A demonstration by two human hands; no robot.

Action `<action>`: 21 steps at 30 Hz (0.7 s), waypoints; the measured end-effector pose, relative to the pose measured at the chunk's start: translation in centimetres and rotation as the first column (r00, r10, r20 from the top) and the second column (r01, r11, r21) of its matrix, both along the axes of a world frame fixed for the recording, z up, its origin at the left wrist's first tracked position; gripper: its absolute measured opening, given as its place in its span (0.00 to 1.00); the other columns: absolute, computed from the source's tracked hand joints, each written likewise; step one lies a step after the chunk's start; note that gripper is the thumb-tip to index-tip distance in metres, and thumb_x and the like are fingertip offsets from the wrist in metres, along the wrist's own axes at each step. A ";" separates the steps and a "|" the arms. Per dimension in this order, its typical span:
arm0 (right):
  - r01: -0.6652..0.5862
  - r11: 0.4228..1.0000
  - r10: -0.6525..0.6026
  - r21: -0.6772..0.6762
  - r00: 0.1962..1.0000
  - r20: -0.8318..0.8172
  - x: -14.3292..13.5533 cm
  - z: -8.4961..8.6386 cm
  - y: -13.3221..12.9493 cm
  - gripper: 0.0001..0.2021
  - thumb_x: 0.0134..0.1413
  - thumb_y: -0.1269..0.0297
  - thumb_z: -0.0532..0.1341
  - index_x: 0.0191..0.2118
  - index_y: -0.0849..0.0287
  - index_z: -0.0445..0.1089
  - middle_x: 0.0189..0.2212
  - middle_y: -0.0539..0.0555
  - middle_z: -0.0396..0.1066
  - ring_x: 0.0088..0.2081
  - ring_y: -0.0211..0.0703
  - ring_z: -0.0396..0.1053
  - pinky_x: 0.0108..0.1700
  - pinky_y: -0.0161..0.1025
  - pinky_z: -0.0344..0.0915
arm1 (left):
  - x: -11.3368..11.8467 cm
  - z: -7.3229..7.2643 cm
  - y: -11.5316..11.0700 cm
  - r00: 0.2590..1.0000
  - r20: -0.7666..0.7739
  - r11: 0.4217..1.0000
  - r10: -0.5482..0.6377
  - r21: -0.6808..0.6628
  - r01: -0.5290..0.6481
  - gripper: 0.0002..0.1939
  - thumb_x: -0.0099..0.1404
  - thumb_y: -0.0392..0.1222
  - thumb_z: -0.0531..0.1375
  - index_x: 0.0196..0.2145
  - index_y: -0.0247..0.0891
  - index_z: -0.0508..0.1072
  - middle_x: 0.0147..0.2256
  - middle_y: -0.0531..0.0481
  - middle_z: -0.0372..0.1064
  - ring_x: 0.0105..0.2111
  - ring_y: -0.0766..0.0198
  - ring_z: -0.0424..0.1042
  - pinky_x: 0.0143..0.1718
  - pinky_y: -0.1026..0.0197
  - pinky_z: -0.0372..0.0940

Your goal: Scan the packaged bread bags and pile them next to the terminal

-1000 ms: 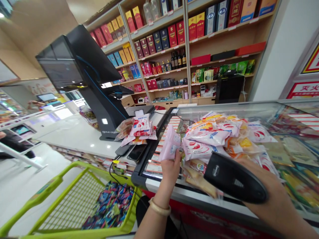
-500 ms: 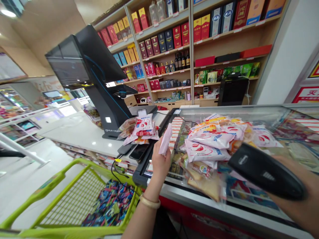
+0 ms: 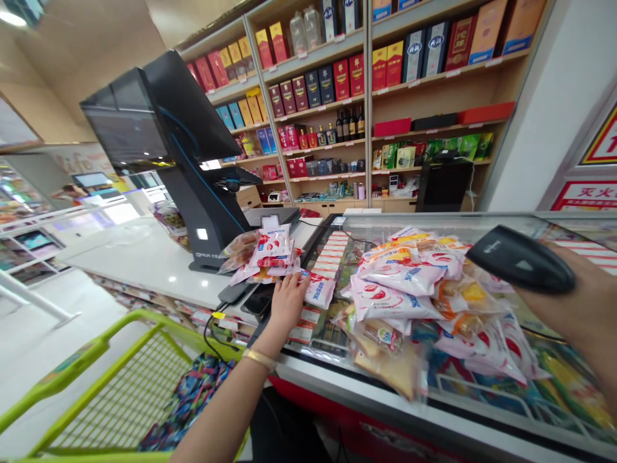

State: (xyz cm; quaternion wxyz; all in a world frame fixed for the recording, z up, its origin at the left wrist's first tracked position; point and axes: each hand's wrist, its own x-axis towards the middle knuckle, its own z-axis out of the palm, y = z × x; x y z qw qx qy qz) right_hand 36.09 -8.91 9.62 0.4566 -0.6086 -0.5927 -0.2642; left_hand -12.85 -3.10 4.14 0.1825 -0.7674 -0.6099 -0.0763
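Shelves [image 3: 321,90] of boxes and bottles rise well beyond both hands, past a glass-topped case [image 3: 332,337] and a white counter [image 3: 130,257]. From where I stand, the person's left hand [image 3: 286,305] is palm down and unclenched, its fingers stretched out and touching a pink-and-white packet [image 3: 319,290], which lies just to the right of the fingertips near the edge of the case. Just past those fingertips sits a small stack of similar packets [image 3: 272,247], by the foot of a black terminal [image 3: 212,218]. A dark phone [image 3: 258,299] lies just to the left of the same hand, and a pale bracelet [image 3: 260,357] circles the wrist behind it. Over on the other side, the right hand [image 3: 585,273] is closed around a black scanner [image 3: 520,260], held up above the case with its nose toward a heap of packets [image 3: 400,276] between the two hands. Bagged bread [image 3: 385,370] lies on the near side of that heap. Down to the left of the left forearm stands a green basket [image 3: 72,366] with small blue wrapped items [image 3: 186,402] inside.
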 end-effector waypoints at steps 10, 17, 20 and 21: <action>0.030 0.999 -0.035 -0.046 0.994 -0.105 2.2 -2.3 2.0 0.18 0.39 0.42 0.62 0.31 0.49 0.65 0.27 0.57 0.73 0.29 0.55 0.72 0.29 0.45 0.63 | -6.0 -2.0 -1.2 0.979 0.146 0.988 -0.146 -0.020 0.150 0.35 0.63 0.22 0.52 0.63 0.44 0.75 0.64 0.40 0.72 0.66 0.50 0.68 0.65 0.42 0.66; 0.025 0.980 -0.064 -0.197 0.979 -0.195 1.6 -1.2 1.4 0.17 0.35 0.49 0.67 0.30 0.47 0.61 0.24 0.56 0.70 0.26 0.55 0.71 0.28 0.45 0.61 | -7.6 -0.2 -2.3 0.990 0.116 0.987 -0.079 -0.130 0.094 0.44 0.56 0.18 0.51 0.65 0.47 0.73 0.69 0.41 0.65 0.70 0.47 0.62 0.68 0.37 0.62; 0.011 0.975 -0.058 -0.221 0.977 -0.207 1.5 -1.5 1.1 0.16 0.39 0.48 0.65 0.31 0.48 0.63 0.27 0.58 0.71 0.28 0.54 0.71 0.29 0.46 0.63 | -7.2 0.0 -2.8 0.983 0.178 0.995 -0.045 -0.076 0.059 0.40 0.58 0.19 0.51 0.63 0.44 0.75 0.68 0.39 0.66 0.70 0.46 0.63 0.68 0.36 0.61; 0.006 0.974 -0.054 -0.227 0.977 -0.205 1.5 -1.6 1.0 0.15 0.40 0.48 0.65 0.31 0.49 0.63 0.28 0.59 0.72 0.29 0.55 0.72 0.30 0.46 0.64 | -6.8 0.1 -2.9 0.972 0.227 0.997 -0.053 -0.037 0.063 0.38 0.59 0.20 0.51 0.62 0.41 0.76 0.67 0.37 0.67 0.69 0.47 0.64 0.68 0.37 0.61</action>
